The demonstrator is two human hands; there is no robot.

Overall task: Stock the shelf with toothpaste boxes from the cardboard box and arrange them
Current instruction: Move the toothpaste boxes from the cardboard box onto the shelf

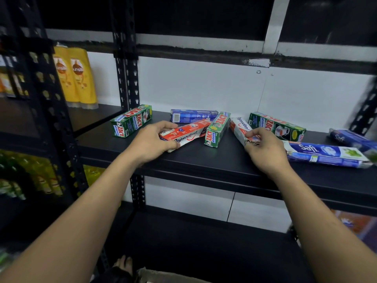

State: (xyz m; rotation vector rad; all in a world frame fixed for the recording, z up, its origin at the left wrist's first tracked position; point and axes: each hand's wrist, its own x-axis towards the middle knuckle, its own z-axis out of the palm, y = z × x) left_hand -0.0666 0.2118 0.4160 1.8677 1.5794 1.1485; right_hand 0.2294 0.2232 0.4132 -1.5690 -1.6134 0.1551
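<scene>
Grips closed: left hand (152, 139) on Pepsodent box (184, 133), right hand (264, 149) on torn Pepsodent box (239, 127); swing wide, you'll shove the Zact box (216, 130).

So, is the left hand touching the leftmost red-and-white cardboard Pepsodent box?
Touching. The head view shows the left hand gripping the leftmost red-and-white cardboard Pepsodent box at its near end.

The single head-worn camera looked forward and down from close in front of the black shelf (204, 158), toward the white wall (204, 84) behind its back edge. Both forearms (81, 211) stretched up from the frame's bottom corners. Near the shelf's front edge, mid-frame, the left hand (150, 144) gripped a red toothpaste box (183, 133) and the right hand (265, 152) pinched a second red toothpaste box (239, 128).
</scene>
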